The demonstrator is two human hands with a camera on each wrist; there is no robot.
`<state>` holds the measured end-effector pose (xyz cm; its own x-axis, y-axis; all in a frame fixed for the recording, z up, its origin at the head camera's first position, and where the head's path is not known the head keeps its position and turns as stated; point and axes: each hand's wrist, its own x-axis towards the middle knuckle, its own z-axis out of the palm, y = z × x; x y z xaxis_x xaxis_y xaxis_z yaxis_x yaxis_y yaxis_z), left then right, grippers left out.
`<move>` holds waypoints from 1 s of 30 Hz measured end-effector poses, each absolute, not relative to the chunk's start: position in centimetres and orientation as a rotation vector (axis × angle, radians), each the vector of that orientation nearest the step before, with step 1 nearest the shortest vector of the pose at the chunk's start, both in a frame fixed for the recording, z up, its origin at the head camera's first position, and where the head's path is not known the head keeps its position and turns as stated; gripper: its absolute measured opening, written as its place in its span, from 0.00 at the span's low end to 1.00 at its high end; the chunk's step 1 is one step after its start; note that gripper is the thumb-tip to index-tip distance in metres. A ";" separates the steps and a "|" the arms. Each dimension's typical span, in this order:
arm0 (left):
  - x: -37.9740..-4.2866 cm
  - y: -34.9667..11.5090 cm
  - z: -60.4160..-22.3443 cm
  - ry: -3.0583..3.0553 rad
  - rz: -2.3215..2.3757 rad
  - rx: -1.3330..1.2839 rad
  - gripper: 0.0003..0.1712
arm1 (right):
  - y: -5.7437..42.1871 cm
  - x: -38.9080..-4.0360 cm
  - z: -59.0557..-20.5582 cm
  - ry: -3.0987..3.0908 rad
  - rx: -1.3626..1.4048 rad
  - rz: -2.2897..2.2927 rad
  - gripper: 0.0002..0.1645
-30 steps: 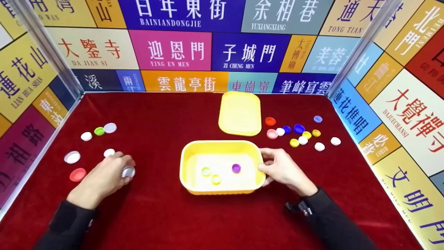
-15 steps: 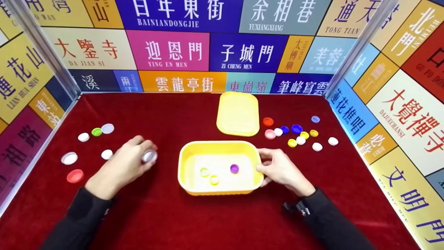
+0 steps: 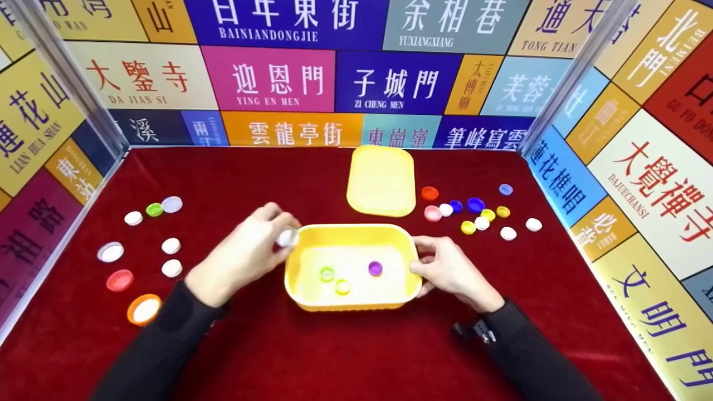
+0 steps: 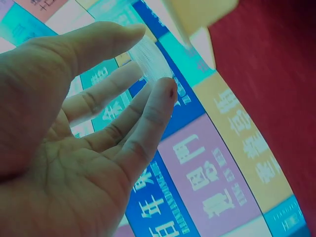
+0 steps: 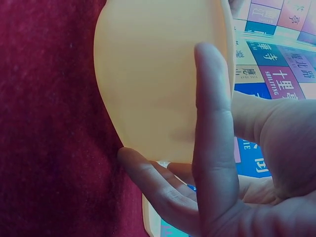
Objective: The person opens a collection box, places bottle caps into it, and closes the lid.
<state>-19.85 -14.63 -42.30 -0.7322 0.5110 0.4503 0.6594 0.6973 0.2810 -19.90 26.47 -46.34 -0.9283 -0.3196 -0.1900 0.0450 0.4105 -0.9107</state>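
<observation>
In the head view, my left hand [image 3: 245, 253] pinches a whitish bottle cap [image 3: 287, 238] at the left rim of a yellow plastic box [image 3: 353, 306]. The left wrist view shows this cap [image 4: 152, 60] as translucent with a ridged side, between thumb and fingertips. Inside the box lie a green cap [image 3: 327, 273], a yellow cap [image 3: 342, 287] and a purple cap [image 3: 375, 268]. My right hand [image 3: 457, 273] holds the box by its right end. Up close in the right wrist view, its fingers lie against the box wall [image 5: 153, 84].
A yellow lid [image 3: 381, 181] lies behind the box. Several bottle caps are scattered at the right, among them a red one [image 3: 429, 193]. More lie at the left, including an orange-rimmed cap [image 3: 144, 309] and a red cap [image 3: 120, 280]. Printed panels [image 3: 278, 81] wall the red cloth.
My left hand has carried its cap rightward from the left group to the box rim, uncovering a white cap and the orange-rimmed one. The right hand keeps its hold on the box.
</observation>
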 end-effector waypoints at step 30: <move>-21.1 -6.3 -45.4 -2.801 -0.560 -1.169 0.13 | 26.5 -19.9 -46.4 2.358 -0.225 -1.507 0.39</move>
